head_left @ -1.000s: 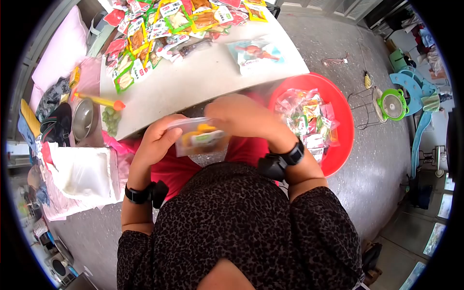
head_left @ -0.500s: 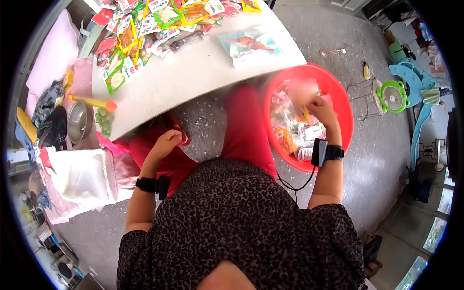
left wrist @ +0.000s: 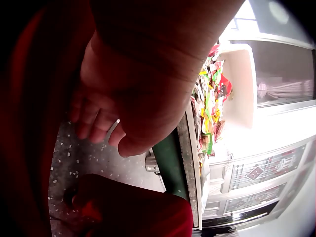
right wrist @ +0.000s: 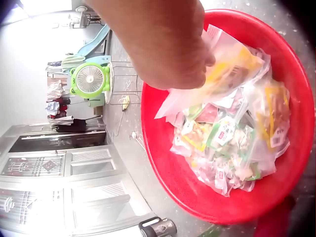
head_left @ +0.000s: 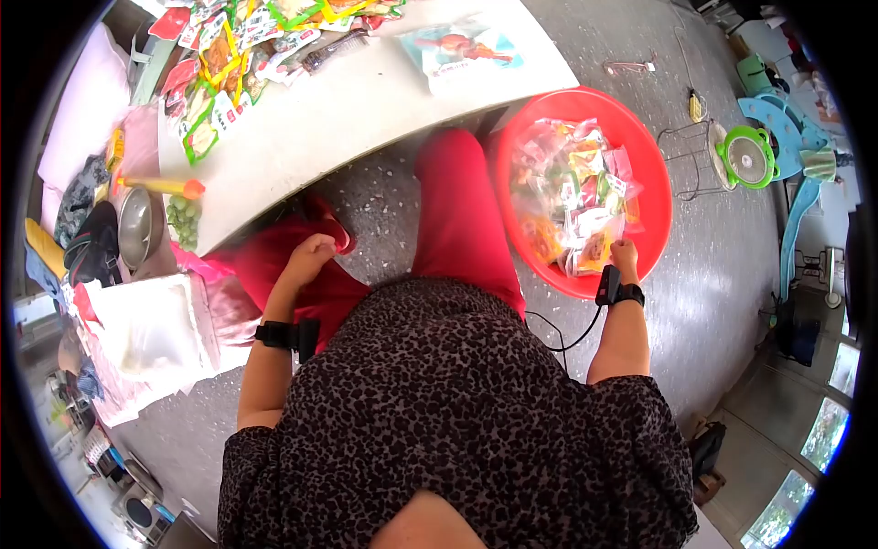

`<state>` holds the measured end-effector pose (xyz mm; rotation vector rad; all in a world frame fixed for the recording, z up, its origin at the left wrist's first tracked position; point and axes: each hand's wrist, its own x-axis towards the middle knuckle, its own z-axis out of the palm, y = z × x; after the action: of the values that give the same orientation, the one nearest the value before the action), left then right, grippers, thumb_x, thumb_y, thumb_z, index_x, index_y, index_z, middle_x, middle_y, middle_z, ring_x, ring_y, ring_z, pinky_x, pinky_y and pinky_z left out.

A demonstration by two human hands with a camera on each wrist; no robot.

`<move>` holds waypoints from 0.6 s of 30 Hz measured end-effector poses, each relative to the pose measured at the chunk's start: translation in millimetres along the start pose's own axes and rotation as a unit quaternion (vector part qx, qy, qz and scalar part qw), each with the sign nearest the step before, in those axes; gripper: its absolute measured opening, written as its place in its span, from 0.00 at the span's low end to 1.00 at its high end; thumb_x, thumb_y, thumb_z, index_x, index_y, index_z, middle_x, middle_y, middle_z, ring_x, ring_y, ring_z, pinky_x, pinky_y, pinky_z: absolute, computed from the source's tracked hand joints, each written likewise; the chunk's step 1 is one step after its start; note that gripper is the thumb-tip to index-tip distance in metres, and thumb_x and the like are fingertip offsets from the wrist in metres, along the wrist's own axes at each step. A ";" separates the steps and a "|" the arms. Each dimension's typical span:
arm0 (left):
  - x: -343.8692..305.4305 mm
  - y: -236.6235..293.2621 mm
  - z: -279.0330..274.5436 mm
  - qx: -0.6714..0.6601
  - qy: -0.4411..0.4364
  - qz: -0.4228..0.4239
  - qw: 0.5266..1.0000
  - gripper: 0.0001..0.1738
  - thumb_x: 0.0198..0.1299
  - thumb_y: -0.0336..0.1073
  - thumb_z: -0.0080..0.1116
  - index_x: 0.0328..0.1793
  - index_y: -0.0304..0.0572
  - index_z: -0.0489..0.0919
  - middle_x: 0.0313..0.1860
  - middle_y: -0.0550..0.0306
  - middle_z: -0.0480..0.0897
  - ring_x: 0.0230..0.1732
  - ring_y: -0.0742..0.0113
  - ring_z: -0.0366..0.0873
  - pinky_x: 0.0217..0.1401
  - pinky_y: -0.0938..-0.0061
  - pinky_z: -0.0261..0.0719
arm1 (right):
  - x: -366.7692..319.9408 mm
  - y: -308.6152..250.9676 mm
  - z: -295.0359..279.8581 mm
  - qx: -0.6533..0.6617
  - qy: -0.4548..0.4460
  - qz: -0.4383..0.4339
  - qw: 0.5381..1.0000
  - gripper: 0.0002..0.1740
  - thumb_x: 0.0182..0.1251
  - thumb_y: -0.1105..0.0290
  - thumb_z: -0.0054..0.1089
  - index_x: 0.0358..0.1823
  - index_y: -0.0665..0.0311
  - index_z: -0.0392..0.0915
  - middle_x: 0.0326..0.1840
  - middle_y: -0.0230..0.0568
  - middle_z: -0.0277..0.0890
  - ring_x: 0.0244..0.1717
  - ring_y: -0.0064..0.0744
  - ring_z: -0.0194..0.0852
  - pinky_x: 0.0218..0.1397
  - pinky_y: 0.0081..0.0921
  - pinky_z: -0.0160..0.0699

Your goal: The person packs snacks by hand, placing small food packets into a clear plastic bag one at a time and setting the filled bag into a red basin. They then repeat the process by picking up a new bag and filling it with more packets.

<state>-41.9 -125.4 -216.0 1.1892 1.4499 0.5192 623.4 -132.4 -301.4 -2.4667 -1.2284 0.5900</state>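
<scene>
Right hand (head_left: 625, 261) has moved nearer the body, pinching a clear bag's (right wrist: 229, 71) edge at the red tub's (head_left: 652, 174) near right side. Laying it flat, low over the bags, seems best. Left hand (head_left: 313, 258): loosely curled, empty.

One red tub (head_left: 654, 215), its clear bags (right wrist: 269, 113) too overlapped to count; one tabletop (head_left: 320, 123) with one large blue-and-white bag (head_left: 464, 52) and many small packets (head_left: 219, 59), likewise uncountable; one green fan (head_left: 748, 157), one metal bowl (head_left: 139, 229), one bunch of grapes (head_left: 183, 222), two wrist cameras (head_left: 608, 285)
</scene>
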 end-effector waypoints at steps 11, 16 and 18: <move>-5.6 -1.6 4.4 0.010 0.018 -0.014 1.000 0.10 0.52 0.33 0.49 0.39 0.36 0.72 0.33 0.61 0.74 0.37 0.75 0.68 0.42 0.82 0.66 | -35.0 10.7 -15.6 -0.132 0.061 0.080 0.986 0.12 0.50 0.70 0.41 0.31 0.71 0.70 0.33 0.59 0.71 0.37 0.55 0.69 0.38 0.41 0.69; -6.7 1.3 6.3 0.011 0.022 -0.007 1.000 0.10 0.51 0.33 0.48 0.39 0.36 0.72 0.33 0.61 0.74 0.37 0.76 0.68 0.42 0.82 0.65 | -39.5 7.2 -29.6 -0.131 0.099 0.118 0.979 0.13 0.50 0.70 0.40 0.32 0.71 0.69 0.35 0.59 0.70 0.38 0.56 0.69 0.39 0.42 0.68; -6.5 2.8 8.6 0.006 0.025 0.003 1.000 0.10 0.51 0.33 0.48 0.39 0.36 0.72 0.33 0.61 0.74 0.37 0.76 0.68 0.41 0.83 0.66 | -44.9 -5.4 -33.8 -0.136 0.091 0.116 0.980 0.13 0.51 0.69 0.41 0.32 0.71 0.69 0.34 0.59 0.71 0.38 0.55 0.69 0.39 0.41 0.69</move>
<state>-33.9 -132.5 -212.9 1.1977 1.4948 0.5478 612.1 -169.0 -259.9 -2.8432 -1.0167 0.2542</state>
